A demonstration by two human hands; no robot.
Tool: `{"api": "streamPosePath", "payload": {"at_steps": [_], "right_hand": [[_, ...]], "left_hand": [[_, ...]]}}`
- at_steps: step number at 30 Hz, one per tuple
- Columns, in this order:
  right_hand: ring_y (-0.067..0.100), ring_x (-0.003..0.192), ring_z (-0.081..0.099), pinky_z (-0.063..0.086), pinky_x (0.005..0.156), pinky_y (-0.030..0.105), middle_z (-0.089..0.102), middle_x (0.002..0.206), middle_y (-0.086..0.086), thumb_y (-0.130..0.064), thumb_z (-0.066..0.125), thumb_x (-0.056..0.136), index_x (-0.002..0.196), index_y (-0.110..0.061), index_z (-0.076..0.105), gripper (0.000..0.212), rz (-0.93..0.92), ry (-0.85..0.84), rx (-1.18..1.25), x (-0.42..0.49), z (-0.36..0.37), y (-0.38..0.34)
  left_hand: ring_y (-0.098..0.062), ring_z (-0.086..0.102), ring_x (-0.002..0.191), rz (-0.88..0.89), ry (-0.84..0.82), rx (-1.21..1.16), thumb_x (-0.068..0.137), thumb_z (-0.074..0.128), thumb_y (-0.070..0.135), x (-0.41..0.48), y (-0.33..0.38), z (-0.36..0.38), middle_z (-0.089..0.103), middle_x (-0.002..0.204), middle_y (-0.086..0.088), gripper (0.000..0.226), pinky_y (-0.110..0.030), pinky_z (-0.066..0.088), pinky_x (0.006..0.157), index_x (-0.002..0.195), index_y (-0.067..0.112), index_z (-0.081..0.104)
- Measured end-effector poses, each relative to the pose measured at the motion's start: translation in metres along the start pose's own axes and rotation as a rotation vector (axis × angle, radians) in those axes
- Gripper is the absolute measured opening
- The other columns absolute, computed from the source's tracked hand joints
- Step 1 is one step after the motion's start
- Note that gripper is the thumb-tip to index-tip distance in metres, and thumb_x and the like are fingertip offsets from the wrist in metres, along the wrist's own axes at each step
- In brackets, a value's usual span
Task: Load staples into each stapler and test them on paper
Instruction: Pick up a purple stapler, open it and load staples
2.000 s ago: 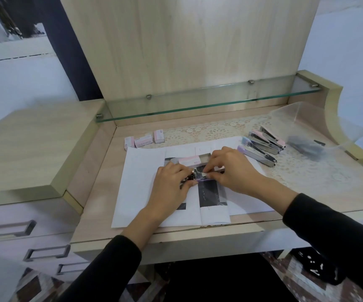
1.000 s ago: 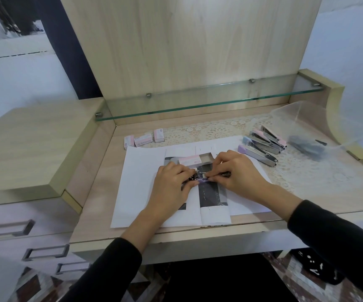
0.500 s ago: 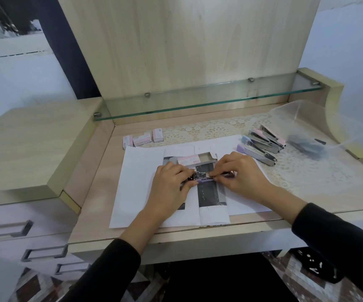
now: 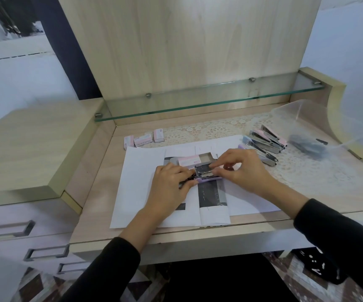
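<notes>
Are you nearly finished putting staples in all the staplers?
Not yet. Done: hard to tell; faint marks on the paper may be test staples. In hand: the left hand holds the open purple stapler while the right hand pinches at its metal track, beside an opened staple box. Left: closing and testing it, and perhaps the other staplers; whether those are loaded doesn't show.

Our light wooden desk [image 4: 102,182] and what it carries.
On it we see white paper sheets [image 4: 139,177] spread overlapping at the front middle, their far edge lying over a lace mat [image 4: 307,168] that runs along the back and right. Three small staple boxes [image 4: 143,140] sit in a row at the back left, just beside the paper. A row of staplers [image 4: 263,144] lies on the mat, near a clear plastic tub [image 4: 302,114].
</notes>
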State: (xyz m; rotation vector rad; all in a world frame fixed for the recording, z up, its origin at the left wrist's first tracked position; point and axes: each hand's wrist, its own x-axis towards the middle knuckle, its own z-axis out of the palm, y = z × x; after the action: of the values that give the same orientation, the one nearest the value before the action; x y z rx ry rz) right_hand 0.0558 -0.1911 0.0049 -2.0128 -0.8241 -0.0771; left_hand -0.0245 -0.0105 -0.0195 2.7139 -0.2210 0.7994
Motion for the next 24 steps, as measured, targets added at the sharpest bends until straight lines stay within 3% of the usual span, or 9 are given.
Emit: {"api": "streamPosePath", "payload": {"at_steps": [3, 6, 8, 12, 15, 17, 20, 24], "right_hand": [[0.010, 0.058, 0.057, 0.050, 0.067, 0.027, 0.066, 0.073, -0.008, -0.013, 0.072, 0.075, 0.075, -0.016, 0.074, 0.004, 0.080, 0.040, 0.025, 0.007, -0.005, -0.005], [0.004, 0.053, 0.054, 0.044, 0.057, 0.016, 0.066, 0.071, -0.007, -0.018, 0.067, 0.080, 0.075, -0.016, 0.072, 0.007, 0.192, 0.044, -0.088, 0.017, -0.008, -0.007], [0.010, 0.063, 0.058, 0.041, 0.059, 0.018, 0.070, 0.079, 0.004, -0.017, 0.062, 0.083, 0.083, -0.008, 0.072, 0.014, 0.257, 0.025, -0.171, 0.025, -0.006, -0.007], [0.031, 0.078, 0.065, 0.046, 0.060, 0.021, 0.072, 0.084, 0.018, -0.009, 0.054, 0.086, 0.081, 0.004, 0.071, 0.022, 0.349, 0.034, -0.202, 0.038, 0.001, -0.005], [0.029, 0.071, 0.063, 0.052, 0.067, 0.031, 0.071, 0.079, 0.021, -0.008, 0.061, 0.081, 0.076, 0.006, 0.071, 0.018, 0.395, 0.027, -0.230, 0.048, 0.009, -0.007], [0.026, 0.078, 0.064, 0.055, 0.072, 0.034, 0.071, 0.082, 0.016, -0.008, 0.065, 0.078, 0.076, 0.002, 0.072, 0.013, 0.418, 0.022, -0.234, 0.053, 0.013, -0.008], [0.027, 0.085, 0.064, 0.056, 0.075, 0.038, 0.071, 0.086, 0.018, -0.003, 0.065, 0.075, 0.077, 0.004, 0.072, 0.010, 0.446, 0.025, -0.237, 0.058, 0.018, -0.009], [0.019, 0.061, 0.056, 0.047, 0.052, 0.025, 0.068, 0.074, 0.015, -0.003, 0.069, 0.074, 0.080, 0.003, 0.072, 0.009, 0.481, -0.019, -0.195, 0.060, 0.021, -0.011]], "left_hand": [[-0.021, 0.061, 0.073, -0.019, -0.030, -0.043, 0.074, 0.059, 0.046, 0.001, -0.001, -0.003, 0.072, 0.081, 0.001, 0.038, -0.031, 0.038, 0.067, 0.083, 0.012, 0.074], [-0.013, 0.057, 0.081, -0.060, -0.047, -0.132, 0.077, 0.053, 0.052, 0.005, -0.007, -0.012, 0.071, 0.087, 0.003, 0.044, -0.029, 0.038, 0.075, 0.087, 0.015, 0.074], [-0.008, 0.053, 0.081, -0.101, -0.015, -0.164, 0.082, 0.049, 0.049, 0.008, -0.013, -0.019, 0.071, 0.087, 0.003, 0.043, -0.028, 0.039, 0.076, 0.086, 0.014, 0.073], [-0.011, 0.054, 0.073, -0.199, 0.065, -0.167, 0.085, 0.064, 0.022, 0.018, -0.027, -0.029, 0.069, 0.085, -0.002, 0.016, -0.024, 0.045, 0.071, 0.090, 0.009, 0.072], [-0.010, 0.053, 0.075, -0.351, -0.109, -0.193, 0.080, 0.069, 0.023, 0.029, -0.033, -0.028, 0.066, 0.090, 0.001, 0.028, -0.011, 0.038, 0.067, 0.106, 0.012, 0.068], [-0.009, 0.052, 0.078, -0.410, -0.240, -0.207, 0.078, 0.072, 0.028, 0.036, -0.032, -0.025, 0.063, 0.087, 0.007, 0.038, -0.013, 0.037, 0.069, 0.112, 0.015, 0.065], [-0.007, 0.051, 0.076, -0.438, -0.298, -0.224, 0.074, 0.074, 0.031, 0.044, -0.030, -0.022, 0.063, 0.083, 0.008, 0.043, -0.017, 0.038, 0.075, 0.113, 0.014, 0.065], [-0.006, 0.053, 0.071, -0.454, -0.299, -0.252, 0.071, 0.077, 0.032, 0.046, -0.030, -0.019, 0.065, 0.081, 0.004, 0.042, -0.020, 0.043, 0.073, 0.107, 0.013, 0.068]]}}
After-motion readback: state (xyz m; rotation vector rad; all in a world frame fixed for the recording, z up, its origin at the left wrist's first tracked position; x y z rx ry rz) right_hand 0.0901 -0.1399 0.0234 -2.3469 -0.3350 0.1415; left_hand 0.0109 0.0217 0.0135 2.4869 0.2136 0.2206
